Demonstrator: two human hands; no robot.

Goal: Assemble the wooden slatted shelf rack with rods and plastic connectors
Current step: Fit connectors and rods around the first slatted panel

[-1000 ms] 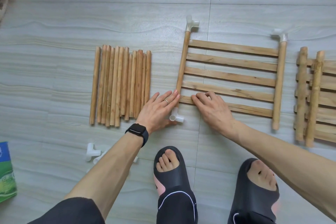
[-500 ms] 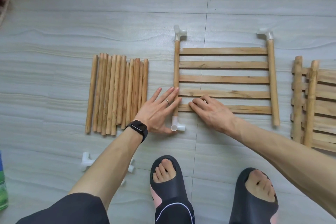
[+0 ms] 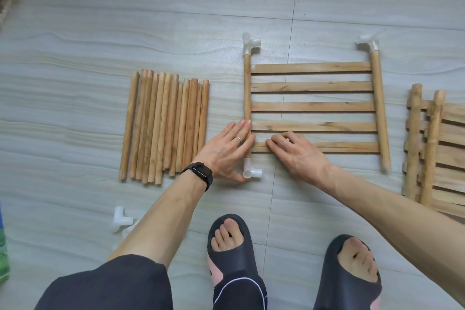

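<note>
Head view, one entry per item.

1. Floor (image 3: 151, 20) – pale grey tiles; everything listed lies on it.
2. Slatted panel (image 3: 312, 106) – centre of view, lying flat: five flat slats between a left rail (image 3: 247, 93) and a right rail (image 3: 378, 108).
3. White plastic connectors – one on the far end of the left rail (image 3: 250, 46), one on the far end of the right rail (image 3: 368, 45), one on the near end of the left rail (image 3: 251, 171). The near end of the right rail (image 3: 386, 167) is bare.
4. Left hand (image 3: 226, 151) – fingers straight and pressed together, laid flat against the near part of the left rail; thumb lies just beside the near connector. Ring (image 3: 238, 139) on one finger, black watch (image 3: 198, 175) on the wrist.
5. Right hand (image 3: 297, 153) – fingers lightly bent, side by side, tips resting on top of the nearest slat close to the left rail.
6. Round rods (image 3: 166, 126) – a row lying side by side, left of the panel, apart from it.
7. Loose connectors (image 3: 122, 219) – near left, partly hidden by the left forearm.
8. Stacked panels (image 3: 437, 148) – right edge, cut off by the frame.
9. Dark slippers, left (image 3: 234, 259) and right (image 3: 352, 272), at the bottom.
10. Green packet (image 3: 3, 254) – left edge, mostly out of frame.
</note>
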